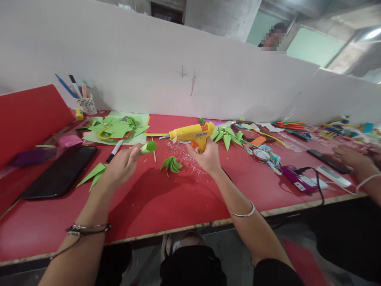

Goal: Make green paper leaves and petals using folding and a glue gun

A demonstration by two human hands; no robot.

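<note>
My left hand (122, 165) pinches a small rolled green paper cone (148, 147) above the red table (166, 202). My right hand (207, 157) grips a yellow glue gun (190, 134) by its handle, nozzle pointing left toward the cone, a short gap between them. Between my hands a cluster of joined green paper cones (172, 164) lies on the table. More loose green cones (228, 137) lie just right of the glue gun. Flat green paper triangles (93, 174) rest under my left wrist.
A black tablet (61, 171) lies at left. A heap of green paper cuttings (117, 129), a marker (114, 151) and a pen cup (86, 104) sit at back left. A co-worker's hand (353, 157), a purple device (293, 177) and craft clutter fill the right. A white partition (178, 71) stands behind.
</note>
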